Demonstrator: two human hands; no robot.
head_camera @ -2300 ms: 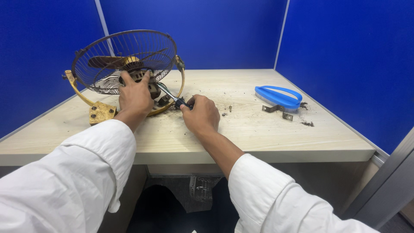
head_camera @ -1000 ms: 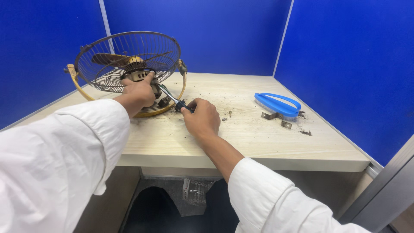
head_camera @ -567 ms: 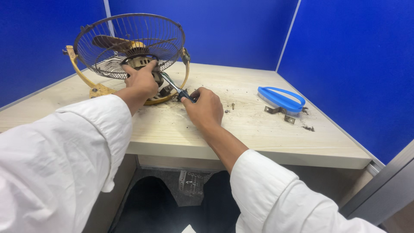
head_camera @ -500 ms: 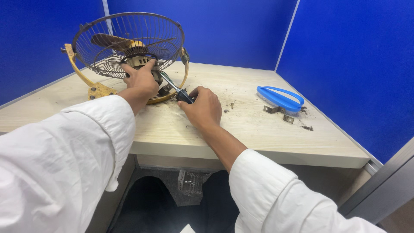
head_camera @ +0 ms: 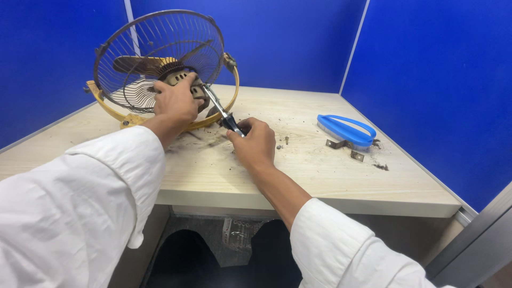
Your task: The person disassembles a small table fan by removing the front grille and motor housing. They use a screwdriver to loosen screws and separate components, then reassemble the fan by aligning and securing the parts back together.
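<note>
Fan point(head_camera: 160, 69), old and rusty, sits at the far left of the surface point(head_camera: 320, 176); I judge its wire cage light and bendy, so the motor hub is the firm hold. My left hand point(head_camera: 176, 101) clamps that hub; my right hand point(head_camera: 255, 143) wraps its fingers shut round a screwdriver point(head_camera: 221, 109).

the light wooden table point(head_camera: 320, 176) stood between blue walls. on it rested an old fan point(head_camera: 160, 64) on its yellow ring stand, a blue brush point(head_camera: 345, 129), two small metal brackets point(head_camera: 344, 148), a loose screw point(head_camera: 287, 140) and dark dirt crumbs point(head_camera: 381, 166).
</note>
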